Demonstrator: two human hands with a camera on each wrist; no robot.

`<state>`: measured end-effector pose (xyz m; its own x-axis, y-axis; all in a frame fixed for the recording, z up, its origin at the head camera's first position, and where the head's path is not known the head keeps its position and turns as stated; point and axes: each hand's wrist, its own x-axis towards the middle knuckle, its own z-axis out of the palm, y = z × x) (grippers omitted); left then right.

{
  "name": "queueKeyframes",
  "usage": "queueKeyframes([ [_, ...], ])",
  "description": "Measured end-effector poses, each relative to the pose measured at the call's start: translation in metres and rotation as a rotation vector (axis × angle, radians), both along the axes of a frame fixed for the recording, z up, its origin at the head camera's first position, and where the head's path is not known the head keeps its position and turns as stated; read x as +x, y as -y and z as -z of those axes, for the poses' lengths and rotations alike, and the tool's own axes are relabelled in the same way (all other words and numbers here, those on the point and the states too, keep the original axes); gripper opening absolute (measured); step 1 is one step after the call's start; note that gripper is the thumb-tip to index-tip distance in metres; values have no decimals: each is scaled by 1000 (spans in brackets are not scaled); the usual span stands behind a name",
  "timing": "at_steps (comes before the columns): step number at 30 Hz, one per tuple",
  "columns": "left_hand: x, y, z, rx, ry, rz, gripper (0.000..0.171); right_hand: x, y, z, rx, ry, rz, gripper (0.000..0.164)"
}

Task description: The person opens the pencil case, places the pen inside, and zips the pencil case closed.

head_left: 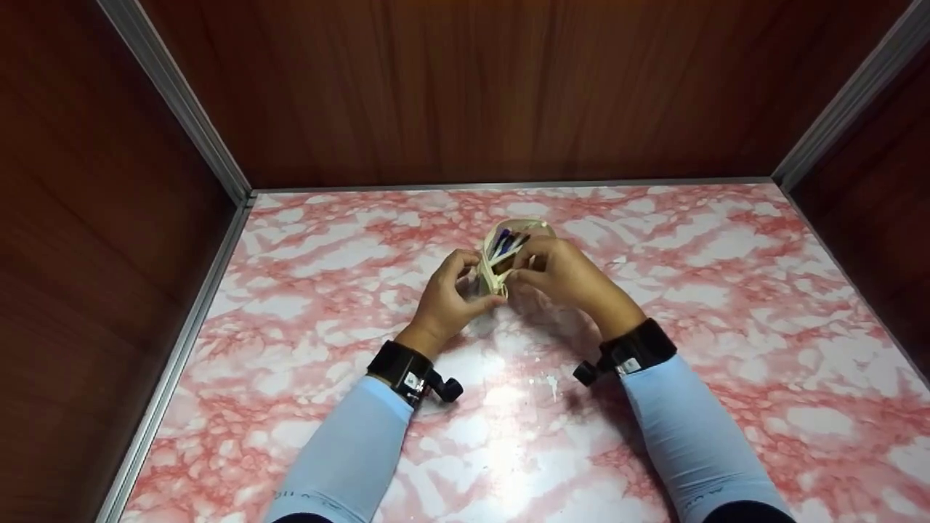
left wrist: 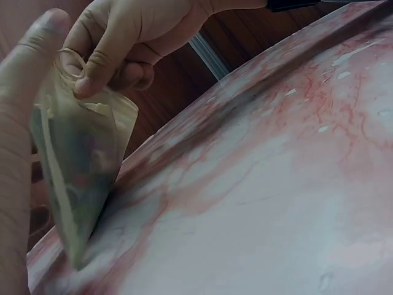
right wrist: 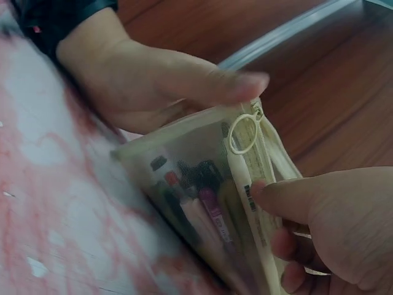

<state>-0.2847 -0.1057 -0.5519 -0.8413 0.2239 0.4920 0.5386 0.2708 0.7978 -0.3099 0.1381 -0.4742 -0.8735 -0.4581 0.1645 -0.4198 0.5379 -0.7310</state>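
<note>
Between both hands stands a cream see-through pencil case (head_left: 488, 274), its zippered top open and spread in the head view. Several pens (head_left: 504, 243) show inside it; through the mesh in the right wrist view, a purple pen (right wrist: 213, 215) stands out. My left hand (head_left: 445, 299) holds the case from the left, thumb at the near end and fingers along the far side. With thumb and curled fingers, my right hand (head_left: 567, 274) pinches the zipper edge. A round zipper pull (right wrist: 231, 132) hangs at the end near the left thumb.
The case is over a red-and-white marbled table (head_left: 327, 349). Dark wood panels (head_left: 472, 94) stand behind and on both sides, with metal trim (head_left: 218, 156) along the corners. Each wrist wears a black camera strap (head_left: 643, 345).
</note>
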Motion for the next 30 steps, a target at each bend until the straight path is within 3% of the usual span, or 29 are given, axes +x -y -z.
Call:
queueKeyframes([
  [6, 2, -1, 0, -75, -180, -111, 52, 1, 0, -6, -9, -69, 35, 7],
  [10, 1, -1, 3, -124, -312, -194, 24, -1, 5, -3, -13, -110, 32, 10],
  [13, 0, -1, 5, -178, -381, -239, 13, 0, 8, -1, -25, -154, 41, 13],
  [17, 0, -1, 5, -196, -401, -254, 10, 5, 11, -3, -32, -221, 28, 17],
  [20, -1, -2, 4, -206, -408, -243, 11, 10, 15, -7, 7, -212, -26, 17],
  [25, -2, -2, 3, -251, -440, -229, 12, 16, 24, -8, 83, -128, -102, 20],
  [30, -2, -2, 3, -273, -456, -213, 11, 16, 28, -5, 17, -47, -102, 17],
])
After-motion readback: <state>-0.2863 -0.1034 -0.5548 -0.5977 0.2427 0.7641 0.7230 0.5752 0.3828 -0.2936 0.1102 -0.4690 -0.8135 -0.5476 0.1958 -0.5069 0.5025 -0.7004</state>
